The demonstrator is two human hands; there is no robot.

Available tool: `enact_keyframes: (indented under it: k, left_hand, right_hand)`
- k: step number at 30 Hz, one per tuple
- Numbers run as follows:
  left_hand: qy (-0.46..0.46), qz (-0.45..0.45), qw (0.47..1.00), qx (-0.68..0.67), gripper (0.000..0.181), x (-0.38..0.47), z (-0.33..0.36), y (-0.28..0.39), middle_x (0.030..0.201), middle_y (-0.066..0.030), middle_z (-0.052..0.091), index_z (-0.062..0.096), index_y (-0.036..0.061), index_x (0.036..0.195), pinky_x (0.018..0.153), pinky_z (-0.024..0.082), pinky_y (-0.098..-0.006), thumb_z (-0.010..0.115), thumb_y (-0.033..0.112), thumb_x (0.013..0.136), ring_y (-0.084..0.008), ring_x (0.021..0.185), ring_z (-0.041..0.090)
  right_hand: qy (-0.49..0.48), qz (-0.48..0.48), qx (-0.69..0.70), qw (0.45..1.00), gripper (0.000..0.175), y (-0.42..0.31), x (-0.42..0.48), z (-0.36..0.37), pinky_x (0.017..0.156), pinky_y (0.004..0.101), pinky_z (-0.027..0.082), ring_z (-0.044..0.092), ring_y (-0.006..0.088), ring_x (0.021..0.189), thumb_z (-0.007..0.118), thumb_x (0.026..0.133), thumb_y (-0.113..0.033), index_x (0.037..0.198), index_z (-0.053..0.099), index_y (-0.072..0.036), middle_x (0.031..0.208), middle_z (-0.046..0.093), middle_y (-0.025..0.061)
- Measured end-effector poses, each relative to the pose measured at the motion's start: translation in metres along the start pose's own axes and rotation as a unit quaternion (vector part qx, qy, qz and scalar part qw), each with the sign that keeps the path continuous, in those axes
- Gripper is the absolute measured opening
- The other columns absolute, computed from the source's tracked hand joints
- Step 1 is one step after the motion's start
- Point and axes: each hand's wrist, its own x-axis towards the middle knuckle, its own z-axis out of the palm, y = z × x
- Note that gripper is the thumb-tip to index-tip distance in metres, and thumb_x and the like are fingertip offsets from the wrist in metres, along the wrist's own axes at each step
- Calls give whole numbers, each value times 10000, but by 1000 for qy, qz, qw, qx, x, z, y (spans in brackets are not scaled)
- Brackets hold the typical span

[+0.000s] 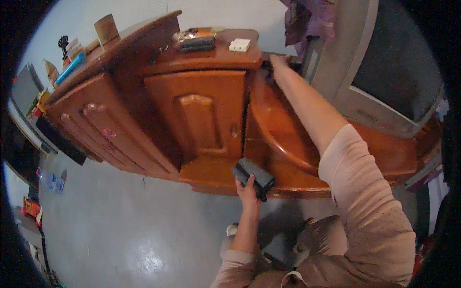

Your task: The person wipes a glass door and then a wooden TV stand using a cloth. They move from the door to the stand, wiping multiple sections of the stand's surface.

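My left hand [248, 191] grips a dark grey folded bundle [256, 175], perhaps a cloth or a pouch, in front of the wooden cabinet's lower ledge [209, 172]. Stretched far forward, my right hand [280, 61] is in the gap between the cabinet's side top [248, 61] and the CRT television [389, 57]. Dark items [267, 68], too blurred to name, lie beside that wrist. The fingers of the right hand are small and blurred, so whether they hold anything does not show.
On the cabinet top are a white plug adapter [240, 45] and a clear-and-orange package [196, 37] with a dark item. A curved wooden shelf edge [277, 144] runs below my right arm. A plastic bottle [52, 181] lies on the grey floor [108, 216]. Purple cloth [320, 21] hangs behind the television.
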Motion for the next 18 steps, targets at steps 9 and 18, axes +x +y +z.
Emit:
enact_keyframes:
  k: [9, 18]
  left_hand:
    - [8, 14, 1000, -19, 594, 4, -6, 4, 1183, -69, 557, 364, 100, 1391, 860, 491, -373, 619, 12, 862, -210, 1008, 568]
    - [23, 21, 1000, 5, 547, 5, -13, 4, 1126, -64, 575, 419, 97, 1345, 804, 493, -345, 628, 8, 848, -197, 964, 573]
  right_hand:
    - [-163, 21, 23, 986, 423, -50, -137, -23, 856, 496, 477, 564, 331, 1044, 508, 861, -131, 1264, 471, -8, 1213, 543, 197]
    - [-315, -459, -485, 674, 490, -9, -179, -126, 1076, 437, 302, 377, 375, 1299, 518, 921, -367, 1306, 512, -64, 1401, 410, 225]
